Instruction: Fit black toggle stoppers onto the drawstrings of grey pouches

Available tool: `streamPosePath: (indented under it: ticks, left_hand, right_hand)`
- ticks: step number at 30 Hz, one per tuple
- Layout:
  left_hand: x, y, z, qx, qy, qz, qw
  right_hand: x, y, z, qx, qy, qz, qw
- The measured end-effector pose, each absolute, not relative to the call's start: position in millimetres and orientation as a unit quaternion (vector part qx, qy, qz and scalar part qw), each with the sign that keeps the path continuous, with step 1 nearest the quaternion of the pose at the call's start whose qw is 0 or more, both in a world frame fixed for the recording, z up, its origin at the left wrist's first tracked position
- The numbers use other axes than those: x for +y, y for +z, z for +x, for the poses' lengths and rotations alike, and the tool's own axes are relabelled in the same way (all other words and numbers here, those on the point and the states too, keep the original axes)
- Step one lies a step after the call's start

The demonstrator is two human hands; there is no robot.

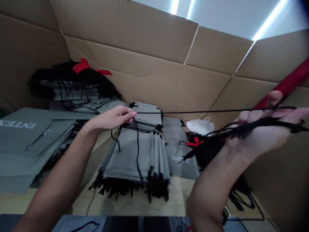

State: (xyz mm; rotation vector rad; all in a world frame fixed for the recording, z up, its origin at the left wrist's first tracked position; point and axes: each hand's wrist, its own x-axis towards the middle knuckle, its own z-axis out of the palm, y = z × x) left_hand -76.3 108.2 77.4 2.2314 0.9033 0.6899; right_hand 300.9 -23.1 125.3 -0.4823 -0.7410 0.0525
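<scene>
A thin black cord (193, 112) runs taut and nearly level between my two hands. My left hand (118, 116) pinches it above a stack of grey fabric bags (132, 151), and a loose end hangs down over the top bag. At the right, my right hand (263, 125) is raised with its fingers curled round a bunch of black cords (243, 127). Black cord ends (156, 187) stick out along the near edge of the stack. Part of my right hand is blurred.
More grey bags marked INTEX (24, 125) lie at the left. Bundled black cords with a red ribbon (82, 65) top a pile behind them. A white plastic bag (200, 125) and a red-tied cord bundle (207, 148) lie right. Cardboard walls (149, 58) enclose the table (116, 206).
</scene>
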Motion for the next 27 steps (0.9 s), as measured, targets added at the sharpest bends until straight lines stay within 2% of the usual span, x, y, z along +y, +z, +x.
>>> streamPosePath:
  ticks: [4, 9, 11, 15, 17, 19, 23, 25, 27]
  left_hand:
    - [118.1, 73.5, -77.8, 0.364, 0.306, 0.822, 0.314]
    - [93.4, 80.0, -63.9, 0.339, 0.374, 0.792, 0.343]
    - [76.7, 83.3, -56.0, 0.309, 0.395, 0.785, 0.364]
    - [48.7, 86.0, -40.8, 0.228, 0.473, 0.759, 0.386]
    - [41.0, 84.2, -32.7, 0.202, 0.504, 0.757, 0.365]
    - [36.6, 80.3, -23.7, 0.165, 0.512, 0.744, 0.396]
    - [29.7, 72.5, -8.8, 0.119, 0.480, 0.643, 0.585]
    - [26.7, 71.0, -6.4, 0.165, 0.480, 0.609, 0.609]
    - [25.6, 70.4, -7.2, 0.218, 0.489, 0.602, 0.593]
  right_hand:
    - [-37.8, 125.9, 303.6, -0.332, 0.037, -0.198, 0.921]
    - [-19.8, 118.4, 259.0, -0.474, 0.056, -0.246, 0.844]
    - [-12.6, 113.1, 234.3, -0.557, 0.085, -0.307, 0.767]
    - [-9.1, 104.6, 193.9, -0.740, 0.149, -0.379, 0.535]
    - [-10.3, 101.0, 180.1, -0.767, 0.211, -0.356, 0.491]
    - [-11.8, 97.0, 168.8, -0.755, 0.278, -0.309, 0.508]
    - [-11.8, 90.8, 149.3, -0.695, 0.335, -0.262, 0.580]
    - [-8.1, 91.2, 140.0, -0.690, 0.296, -0.287, 0.595]
    - [-0.5, 94.2, 130.9, -0.719, 0.193, -0.328, 0.582]
